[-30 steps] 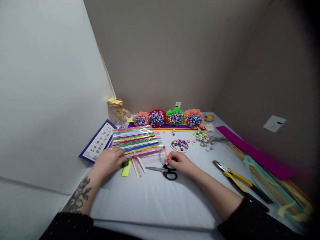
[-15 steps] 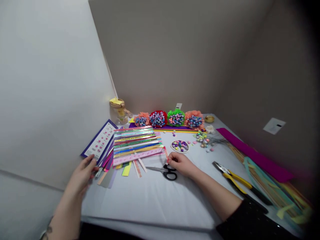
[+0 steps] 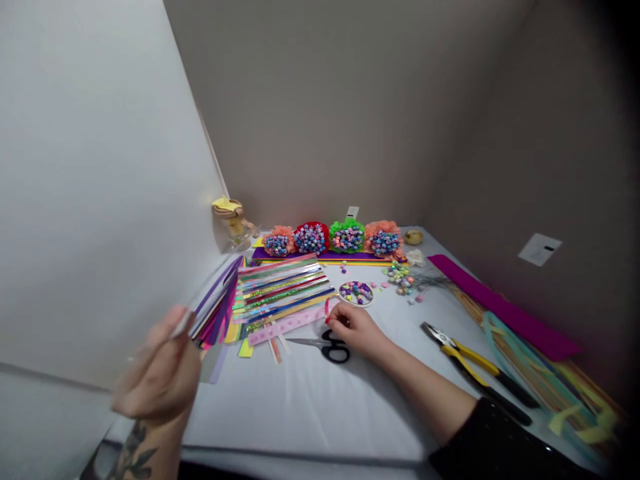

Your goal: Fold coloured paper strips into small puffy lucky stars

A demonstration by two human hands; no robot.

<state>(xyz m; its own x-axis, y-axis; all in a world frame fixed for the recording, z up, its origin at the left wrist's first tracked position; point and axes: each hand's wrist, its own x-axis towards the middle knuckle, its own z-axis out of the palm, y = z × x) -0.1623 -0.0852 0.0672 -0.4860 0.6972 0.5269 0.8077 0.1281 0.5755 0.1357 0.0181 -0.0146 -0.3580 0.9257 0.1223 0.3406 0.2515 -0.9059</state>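
My left hand point(image 3: 163, 373) is raised at the left, smeared by motion. Its fingers are closed on a thin, pale sheet point(image 3: 206, 283), seen nearly edge-on, so its kind is unclear. My right hand point(image 3: 357, 325) pinches a narrow pinkish-red paper strip point(image 3: 327, 309) that curves up from the fingertips. Just below that hand lie scissors point(image 3: 336, 352) with black handles, blades pointing left. Between the hands spreads a fan of colourful shiny and patterned paper strips point(image 3: 285, 293). More purple and dark strips point(image 3: 220, 310) lie at its left side.
Behind my right hand sits a round dish of small folded stars point(image 3: 356, 292), with loose stars point(image 3: 399, 273) beyond. Several star-filled paper flowers point(image 3: 348, 237) line the back. Yellow-handled pliers point(image 3: 477, 373) and a magenta paper roll point(image 3: 505, 308) lie right. A small figure point(image 3: 233, 220) stands back left.
My left hand has come up and closer, closing on a thin sheet. The purple-edged card by the left wall no longer shows in its place. The paper strips have shifted; my right hand keeps its pinch.
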